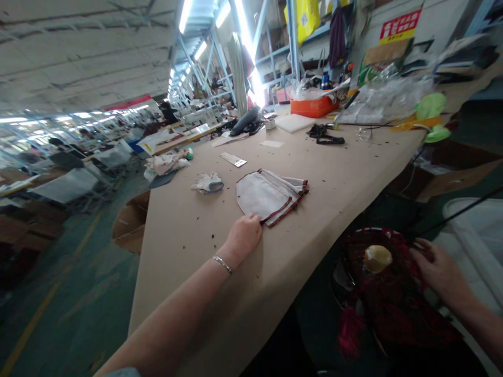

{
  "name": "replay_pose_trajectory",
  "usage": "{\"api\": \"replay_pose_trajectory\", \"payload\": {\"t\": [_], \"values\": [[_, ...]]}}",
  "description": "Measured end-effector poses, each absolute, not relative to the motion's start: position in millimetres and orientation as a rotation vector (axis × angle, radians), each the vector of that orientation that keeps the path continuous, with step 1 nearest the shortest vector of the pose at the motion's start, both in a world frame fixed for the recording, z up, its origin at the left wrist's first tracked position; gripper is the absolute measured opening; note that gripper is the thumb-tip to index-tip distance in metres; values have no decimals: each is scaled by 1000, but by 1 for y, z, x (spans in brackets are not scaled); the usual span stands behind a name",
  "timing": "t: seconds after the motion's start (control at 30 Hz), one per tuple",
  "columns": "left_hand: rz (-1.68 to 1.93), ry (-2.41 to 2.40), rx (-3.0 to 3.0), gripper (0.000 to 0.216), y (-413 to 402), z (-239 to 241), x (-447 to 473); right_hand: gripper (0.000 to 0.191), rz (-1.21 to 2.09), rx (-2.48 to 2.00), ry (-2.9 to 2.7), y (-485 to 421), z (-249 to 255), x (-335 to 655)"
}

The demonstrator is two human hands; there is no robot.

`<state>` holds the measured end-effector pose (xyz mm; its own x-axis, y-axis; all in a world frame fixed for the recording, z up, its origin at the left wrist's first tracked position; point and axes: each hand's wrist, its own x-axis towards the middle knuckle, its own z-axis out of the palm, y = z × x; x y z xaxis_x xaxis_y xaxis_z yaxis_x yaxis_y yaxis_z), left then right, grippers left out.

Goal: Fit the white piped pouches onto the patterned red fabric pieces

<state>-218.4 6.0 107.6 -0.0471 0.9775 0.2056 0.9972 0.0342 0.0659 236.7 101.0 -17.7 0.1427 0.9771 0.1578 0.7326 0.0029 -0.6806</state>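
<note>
My left hand (244, 234) rests on the brown table (184, 230) with its fingers curled onto the near edge of a small stack of grey fabric pieces (269, 195) trimmed in dark red. A silver bracelet circles that wrist. My right hand (434, 264) is down below the table edge at the right, fingers bent onto dark red plaid fabric (387, 298) that fills a round basket. A pale yellowish lump (377, 258) lies on that fabric, just left of the hand.
A crumpled white glove (207, 183) and a metal ruler (233, 159) lie beyond the stack. Farther back sit black straps (325, 134), a white block (294, 122), an orange tray (313, 107) and clear plastic bags (383, 102). A cardboard box (129, 225) stands on the floor left.
</note>
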Motion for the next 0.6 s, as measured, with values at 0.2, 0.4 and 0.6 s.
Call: {"api": "replay_pose_trajectory", "payload": {"t": [0.2,0.4,0.6], "values": [[-262,-2249,-1912,20,2,127,-208,19,263,-1256,-1678,36,129,152],[-414,-2078,-1922,13,-45,151,-163,33,135,-535,-2409,11,159,29],[-474,-2087,-1990,17,-98,149,-144,27,64,-814,-2646,38,132,-16]]}}
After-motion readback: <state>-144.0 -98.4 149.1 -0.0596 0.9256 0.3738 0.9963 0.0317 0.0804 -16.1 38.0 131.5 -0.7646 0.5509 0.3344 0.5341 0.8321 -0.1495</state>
